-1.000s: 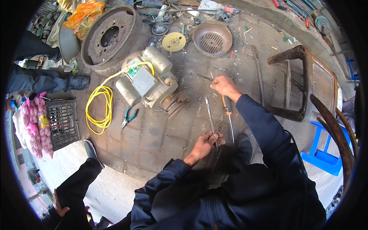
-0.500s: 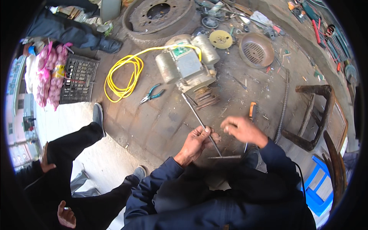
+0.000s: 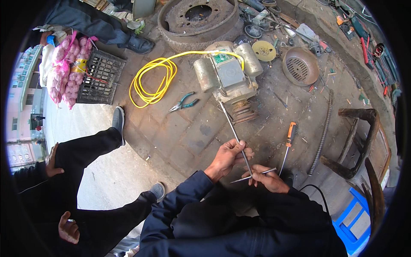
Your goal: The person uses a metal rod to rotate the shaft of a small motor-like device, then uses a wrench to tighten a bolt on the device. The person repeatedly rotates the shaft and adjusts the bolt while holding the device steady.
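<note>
A long steel T-handle wrench (image 3: 230,121) slants down from the front corner of a grey electric motor (image 3: 231,76). Its far tip meets the motor's edge beside the grooved, rusty pulley (image 3: 244,112); the exact seat there is too small to tell. My left hand (image 3: 224,159) pinches the shaft partway along, thumb on top. Around the crossbar at the near end, my right hand (image 3: 271,179) has its fingers closed, close to where bar and shaft join. An orange-handled screwdriver (image 3: 290,135) lies just beyond my right hand.
Teal-handled pliers (image 3: 186,102) and a coiled yellow cable (image 3: 149,83) lie left of the motor. A rusty wheel rim (image 3: 171,32) stands behind it. Right are a slotted metal cover (image 3: 301,66), a ribbed bar (image 3: 323,132) and a wooden frame (image 3: 371,128). A person (image 3: 85,158) sits at left.
My right hand has come down from above the wrench onto its crossbar. The crossbar has turned to a slant. The whole view has shifted, with the motor appearing farther right.
</note>
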{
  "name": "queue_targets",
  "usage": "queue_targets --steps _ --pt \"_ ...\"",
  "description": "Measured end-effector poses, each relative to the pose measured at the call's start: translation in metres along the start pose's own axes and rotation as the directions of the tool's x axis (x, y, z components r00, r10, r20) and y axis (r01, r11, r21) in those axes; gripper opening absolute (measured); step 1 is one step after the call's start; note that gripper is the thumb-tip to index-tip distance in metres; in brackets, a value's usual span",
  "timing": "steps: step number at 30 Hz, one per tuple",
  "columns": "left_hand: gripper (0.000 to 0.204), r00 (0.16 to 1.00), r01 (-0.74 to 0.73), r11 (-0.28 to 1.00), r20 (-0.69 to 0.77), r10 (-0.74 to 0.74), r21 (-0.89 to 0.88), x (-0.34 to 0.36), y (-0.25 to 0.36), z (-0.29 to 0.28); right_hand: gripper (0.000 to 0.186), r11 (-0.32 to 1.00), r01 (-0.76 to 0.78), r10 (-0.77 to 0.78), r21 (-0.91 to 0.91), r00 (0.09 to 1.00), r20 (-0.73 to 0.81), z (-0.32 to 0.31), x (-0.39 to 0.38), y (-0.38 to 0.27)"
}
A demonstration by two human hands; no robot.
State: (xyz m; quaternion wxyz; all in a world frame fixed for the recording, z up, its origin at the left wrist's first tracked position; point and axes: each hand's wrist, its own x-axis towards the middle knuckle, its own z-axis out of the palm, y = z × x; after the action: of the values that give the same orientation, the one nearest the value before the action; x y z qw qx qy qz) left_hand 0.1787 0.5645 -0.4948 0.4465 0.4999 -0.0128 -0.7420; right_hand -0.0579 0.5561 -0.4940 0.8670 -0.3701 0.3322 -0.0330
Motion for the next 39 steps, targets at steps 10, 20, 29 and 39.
queue_targets --steps 10,20,29,39 --pt "0.020 0.997 -0.029 0.999 -0.066 0.031 0.027 0.003 0.003 -0.001 0.036 0.947 -0.031 0.034 0.320 0.999 -0.003 0.005 0.021 0.007" --pt "0.022 0.997 -0.044 0.995 -0.059 0.050 0.093 0.003 0.002 -0.009 0.029 0.914 -0.040 0.037 0.404 0.999 0.016 0.011 0.028 0.016" --pt "0.024 0.997 -0.036 0.993 -0.069 0.044 0.109 0.003 0.001 -0.012 0.028 0.903 -0.051 0.042 0.428 0.999 0.030 0.012 0.030 0.018" --pt "0.023 0.988 -0.053 0.977 -0.129 0.080 0.206 0.002 0.005 -0.010 0.027 0.767 -0.165 0.062 0.620 0.981 0.184 0.002 0.053 0.043"
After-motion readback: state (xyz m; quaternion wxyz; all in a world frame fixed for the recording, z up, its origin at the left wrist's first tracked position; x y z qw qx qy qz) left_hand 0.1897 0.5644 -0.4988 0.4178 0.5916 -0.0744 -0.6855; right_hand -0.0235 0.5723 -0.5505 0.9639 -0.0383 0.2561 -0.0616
